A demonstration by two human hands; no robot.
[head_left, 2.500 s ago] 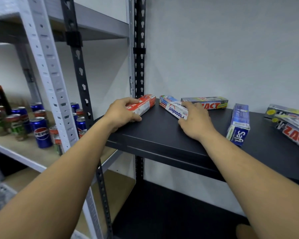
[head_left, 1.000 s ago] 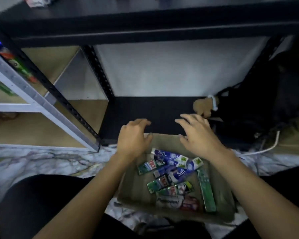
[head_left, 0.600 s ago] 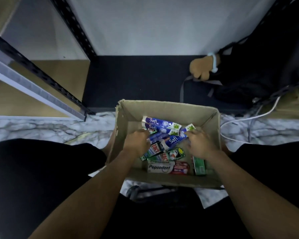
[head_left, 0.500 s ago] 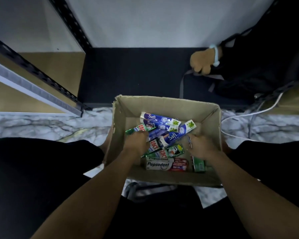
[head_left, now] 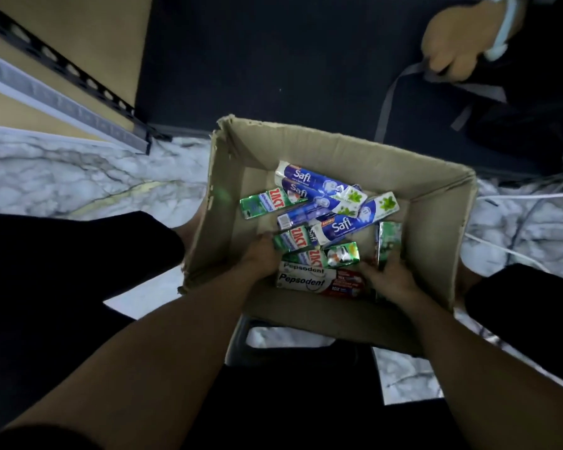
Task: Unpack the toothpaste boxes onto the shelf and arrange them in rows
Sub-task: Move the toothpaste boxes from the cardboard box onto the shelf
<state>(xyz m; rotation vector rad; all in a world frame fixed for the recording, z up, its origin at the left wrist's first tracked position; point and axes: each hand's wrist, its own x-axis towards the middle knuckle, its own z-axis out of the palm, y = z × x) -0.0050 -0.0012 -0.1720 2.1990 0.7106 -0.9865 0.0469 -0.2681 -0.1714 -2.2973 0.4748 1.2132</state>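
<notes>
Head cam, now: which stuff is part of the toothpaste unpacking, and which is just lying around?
Job: cardboard box; toothpaste boxes piled inside it; left hand and right hand, both in the box.
Lying about: tan plush toy; black bag; grey strap; white cables; marble floor.

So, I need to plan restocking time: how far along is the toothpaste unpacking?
Done: nothing checkable here; the shelf is out of view. In hand: left hand reaches a Zact box; right hand seems to grip the green box. Left: roughly ten toothpaste boxes piled in the cardboard box.
</notes>
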